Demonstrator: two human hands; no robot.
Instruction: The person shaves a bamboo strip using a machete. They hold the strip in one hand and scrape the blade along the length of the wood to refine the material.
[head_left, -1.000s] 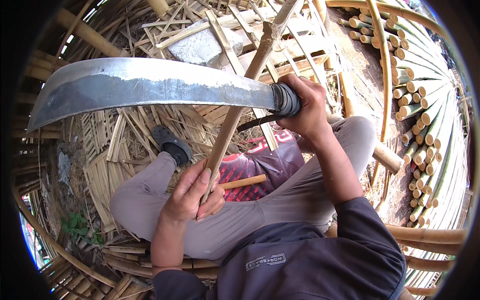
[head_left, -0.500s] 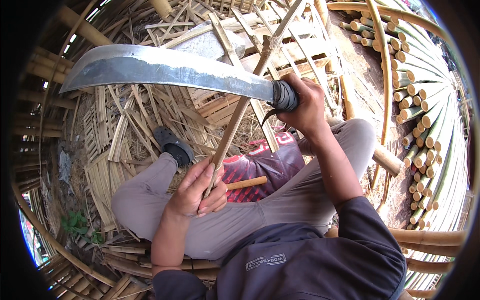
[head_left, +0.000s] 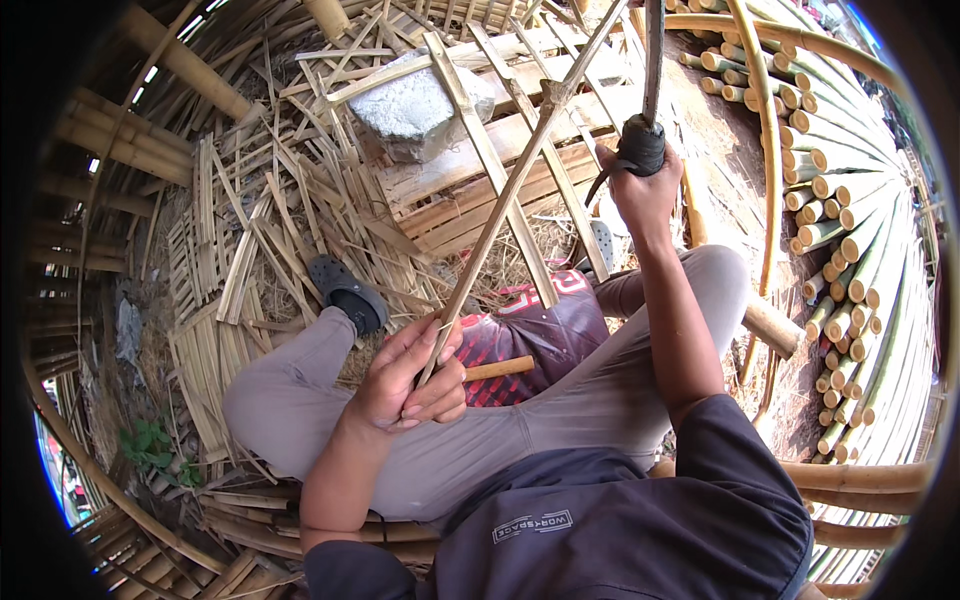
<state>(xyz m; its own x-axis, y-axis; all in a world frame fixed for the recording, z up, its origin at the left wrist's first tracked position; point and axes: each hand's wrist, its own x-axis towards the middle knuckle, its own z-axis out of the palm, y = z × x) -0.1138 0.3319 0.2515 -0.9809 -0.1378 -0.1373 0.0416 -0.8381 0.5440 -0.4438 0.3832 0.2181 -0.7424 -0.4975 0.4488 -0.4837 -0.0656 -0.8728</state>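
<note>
My left hand (head_left: 412, 375) is closed round the near end of a long bamboo strip (head_left: 493, 230). The strip slants up and away to the right, past a knot near its far part. My right hand (head_left: 645, 195) grips the black-wrapped handle of a machete (head_left: 654, 65). Its blade points away from me, seen nearly edge-on, and the tip is out of sight at the top. Blade and strip are apart. A red and dark printed cloth (head_left: 540, 330) lies over my lap, with a short brown stick (head_left: 500, 368) on it.
A grey stone block (head_left: 415, 105) rests among slats on a low wooden platform (head_left: 480, 200) ahead. Split bamboo pieces (head_left: 250, 250) litter the ground at the left. Many cut bamboo poles (head_left: 850, 240) are stacked at the right, behind a bent bamboo rail (head_left: 768, 150).
The machete has swung from lying crosswise over the strip to pointing away from me. My right hand has shifted right; my left hand has moved slightly, still holding the strip.
</note>
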